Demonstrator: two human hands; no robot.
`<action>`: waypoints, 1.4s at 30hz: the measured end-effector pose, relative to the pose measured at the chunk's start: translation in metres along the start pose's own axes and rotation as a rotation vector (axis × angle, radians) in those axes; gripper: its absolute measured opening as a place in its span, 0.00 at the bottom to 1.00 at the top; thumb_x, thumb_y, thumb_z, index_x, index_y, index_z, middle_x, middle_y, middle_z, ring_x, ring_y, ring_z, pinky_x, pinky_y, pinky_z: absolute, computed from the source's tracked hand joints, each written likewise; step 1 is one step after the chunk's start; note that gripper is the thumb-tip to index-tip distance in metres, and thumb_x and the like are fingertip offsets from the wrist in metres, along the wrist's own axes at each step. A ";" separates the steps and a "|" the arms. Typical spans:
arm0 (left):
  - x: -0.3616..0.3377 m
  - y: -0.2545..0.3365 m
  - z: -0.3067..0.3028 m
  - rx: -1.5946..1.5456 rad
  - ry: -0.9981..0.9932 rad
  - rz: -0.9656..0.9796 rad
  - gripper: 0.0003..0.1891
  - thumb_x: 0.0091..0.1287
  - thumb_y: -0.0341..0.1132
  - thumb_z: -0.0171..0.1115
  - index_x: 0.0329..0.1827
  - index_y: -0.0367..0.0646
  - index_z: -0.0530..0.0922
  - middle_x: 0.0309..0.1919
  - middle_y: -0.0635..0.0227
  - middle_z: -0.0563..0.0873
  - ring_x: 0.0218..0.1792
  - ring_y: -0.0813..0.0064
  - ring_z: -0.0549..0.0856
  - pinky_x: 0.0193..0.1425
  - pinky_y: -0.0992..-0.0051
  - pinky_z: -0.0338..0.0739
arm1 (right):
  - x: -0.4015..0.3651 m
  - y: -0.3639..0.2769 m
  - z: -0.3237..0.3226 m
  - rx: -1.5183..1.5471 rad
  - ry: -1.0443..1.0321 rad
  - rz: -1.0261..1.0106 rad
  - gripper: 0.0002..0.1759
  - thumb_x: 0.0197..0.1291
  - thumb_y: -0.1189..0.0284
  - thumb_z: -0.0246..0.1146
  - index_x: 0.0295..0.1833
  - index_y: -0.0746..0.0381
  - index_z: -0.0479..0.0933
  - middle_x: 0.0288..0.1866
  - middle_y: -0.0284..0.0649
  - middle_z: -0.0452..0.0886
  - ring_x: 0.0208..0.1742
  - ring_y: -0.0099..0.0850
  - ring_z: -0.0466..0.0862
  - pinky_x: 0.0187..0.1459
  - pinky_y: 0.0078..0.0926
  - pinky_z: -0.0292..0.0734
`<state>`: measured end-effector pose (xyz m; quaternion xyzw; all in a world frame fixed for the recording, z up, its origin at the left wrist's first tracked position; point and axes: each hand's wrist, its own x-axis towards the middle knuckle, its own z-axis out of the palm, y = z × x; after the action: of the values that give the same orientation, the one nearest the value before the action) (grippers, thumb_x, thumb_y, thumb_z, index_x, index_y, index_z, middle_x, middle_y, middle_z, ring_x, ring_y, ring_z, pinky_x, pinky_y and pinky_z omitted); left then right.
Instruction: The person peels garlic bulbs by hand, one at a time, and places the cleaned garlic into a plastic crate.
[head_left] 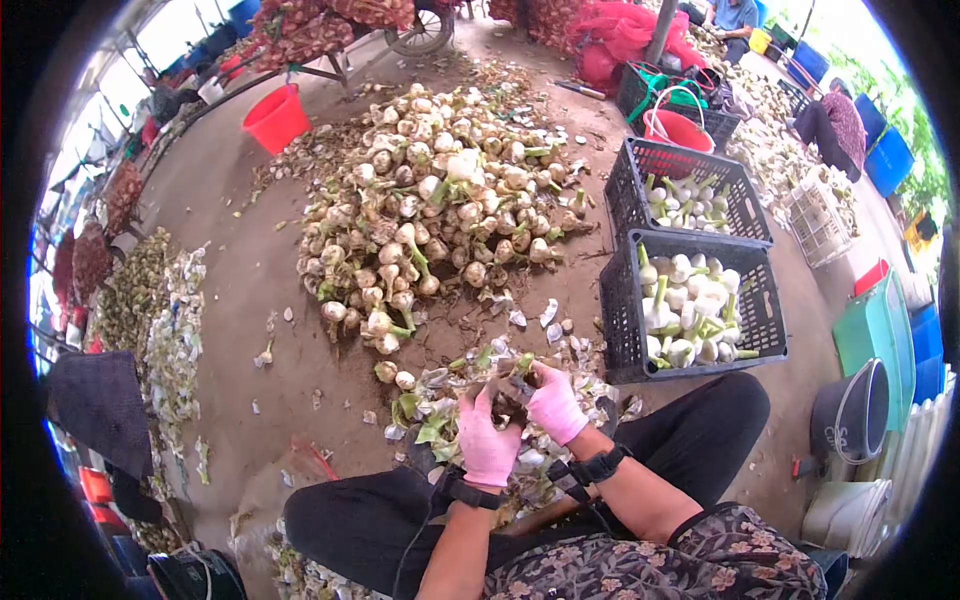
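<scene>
My left hand (pixel 487 440) and my right hand (pixel 556 405), both in pink gloves, are closed together on one garlic bulb (pixel 512 372) with a green stalk, held over my lap. Under my hands lies a heap of peeled skins and leaves (pixel 430 405). A large pile of unpeeled garlic bulbs (pixel 430 205) lies on the ground just beyond. To the right stands a black crate (pixel 625 330) holding cleaned white bulbs, with a second black crate (pixel 640 170) behind it.
A red bucket (pixel 277 117) stands at the far left of the pile, another red bucket (pixel 678 129) behind the crates. Red mesh sacks (pixel 620 35) lie at the back. A dark bucket (pixel 850 410) and green box (pixel 875 330) are at the right. Another person (pixel 732 15) sits far back.
</scene>
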<state>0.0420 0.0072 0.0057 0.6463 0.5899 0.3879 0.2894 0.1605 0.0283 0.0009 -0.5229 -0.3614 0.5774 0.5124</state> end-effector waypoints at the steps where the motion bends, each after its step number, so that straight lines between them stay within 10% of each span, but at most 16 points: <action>1: 0.000 0.002 -0.003 0.028 0.001 -0.001 0.29 0.42 0.25 0.67 0.53 0.39 0.76 0.46 0.55 0.76 0.48 0.54 0.79 0.53 0.66 0.74 | 0.000 -0.001 0.003 -0.002 -0.004 -0.004 0.18 0.55 0.72 0.69 0.50 0.66 0.78 0.37 0.37 0.83 0.39 0.21 0.80 0.42 0.21 0.76; 15: -0.003 -0.005 -0.025 -0.162 -0.113 -0.132 0.30 0.44 0.27 0.73 0.54 0.34 0.75 0.49 0.60 0.78 0.51 0.67 0.79 0.57 0.72 0.73 | -0.008 -0.005 -0.007 -0.406 -0.151 -0.114 0.19 0.53 0.84 0.58 0.53 0.71 0.76 0.44 0.44 0.84 0.45 0.26 0.80 0.49 0.23 0.74; 21: -0.009 -0.030 -0.020 -0.981 -0.203 -0.383 0.22 0.62 0.25 0.64 0.59 0.34 0.71 0.48 0.66 0.81 0.50 0.75 0.80 0.58 0.71 0.74 | -0.011 -0.009 -0.011 -0.292 -0.045 -0.079 0.23 0.49 0.90 0.51 0.52 0.71 0.76 0.43 0.42 0.84 0.45 0.23 0.80 0.48 0.20 0.74; 29: 0.002 -0.046 -0.027 -1.386 -0.438 -0.871 0.22 0.74 0.52 0.43 0.56 0.43 0.72 0.42 0.66 0.84 0.33 0.72 0.82 0.31 0.75 0.76 | -0.015 -0.016 -0.018 -0.331 -0.085 0.023 0.19 0.49 0.90 0.52 0.48 0.71 0.78 0.37 0.39 0.85 0.36 0.22 0.79 0.40 0.21 0.74; 31: -0.002 -0.053 -0.017 -1.338 -0.361 -0.929 0.22 0.73 0.51 0.45 0.57 0.42 0.71 0.45 0.62 0.83 0.33 0.71 0.84 0.31 0.72 0.78 | -0.007 0.002 -0.024 -0.431 -0.059 -0.008 0.15 0.53 0.83 0.58 0.47 0.70 0.78 0.36 0.39 0.85 0.37 0.20 0.78 0.40 0.21 0.74; 35: -0.006 -0.026 -0.012 -0.689 -0.076 -0.356 0.21 0.64 0.30 0.64 0.57 0.35 0.68 0.48 0.63 0.79 0.42 0.73 0.83 0.48 0.73 0.80 | -0.008 0.011 -0.021 -0.384 -0.054 -0.061 0.14 0.56 0.76 0.65 0.49 0.68 0.79 0.38 0.41 0.85 0.39 0.18 0.78 0.43 0.22 0.74; 42: -0.016 -0.057 -0.009 -1.029 -0.203 -0.644 0.24 0.61 0.24 0.65 0.60 0.35 0.68 0.49 0.63 0.80 0.50 0.72 0.81 0.55 0.73 0.76 | -0.008 0.004 -0.020 -0.618 0.008 -0.147 0.21 0.44 0.85 0.55 0.47 0.66 0.80 0.38 0.49 0.85 0.42 0.32 0.85 0.45 0.26 0.76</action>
<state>0.0036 -0.0014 -0.0396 0.2471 0.4622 0.4524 0.7215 0.1782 0.0177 -0.0050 -0.6285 -0.5545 0.3999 0.3709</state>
